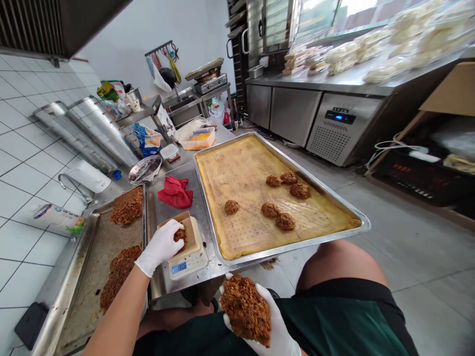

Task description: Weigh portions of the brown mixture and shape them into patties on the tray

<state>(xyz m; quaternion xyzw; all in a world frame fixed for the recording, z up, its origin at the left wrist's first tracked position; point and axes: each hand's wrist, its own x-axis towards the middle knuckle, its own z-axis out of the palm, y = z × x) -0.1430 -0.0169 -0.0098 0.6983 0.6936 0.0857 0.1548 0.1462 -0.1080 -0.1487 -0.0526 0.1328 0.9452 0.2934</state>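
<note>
My left hand (160, 245), in a white glove, is pinched on a small lump of brown shredded mix (180, 234) over the cardboard square on a digital scale (186, 262). My right hand (276, 326), also gloved, cups a large clump of the same brown mix (247, 309) near my lap. A large tray (356, 228) lined with a yellowish perforated mat carries several round brown portions (285, 221).
A steel tray (79, 277) at the left holds piles of the brown mix (126, 205). A red cloth (175, 192) lies behind the scale. Containers, a bowl and bags crowd the far counter. Steel refrigerated counters and an oven rack stand across the tiled floor.
</note>
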